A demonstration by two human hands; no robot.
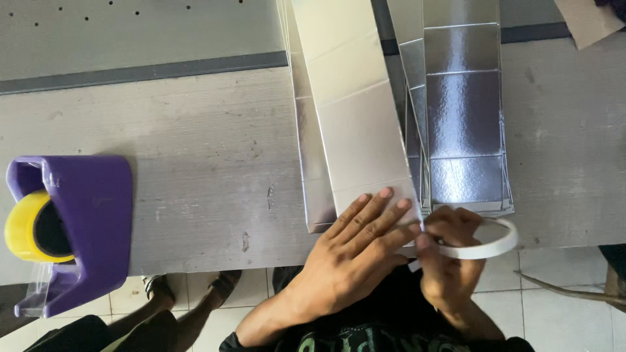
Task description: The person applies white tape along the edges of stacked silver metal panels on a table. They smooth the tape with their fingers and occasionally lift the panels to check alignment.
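Tape dispenser (78, 228): purple, at the worktop's left near edge, loaded with a yellow roll (26, 227); well apart from both hands.
Worktop (195, 150): grey wood-grain surface; tiled floor and sandalled feet show below its edge.
Silver card strip (355, 124): long creased strip atop a stack, running from the far edge to the near edge.
Left hand (355, 251): open, fingers spread flat, pressing the strip's near end.
Right hand (450, 261): closed, pinching a thin white tape ring (486, 242) at the strip's corner.
Second silver stack (463, 111): just right of the strip, untouched.
Risk: judged, the strip may slide if the flat hand lifts; tape could go on crooked or stick to itself at the overhanging edge.
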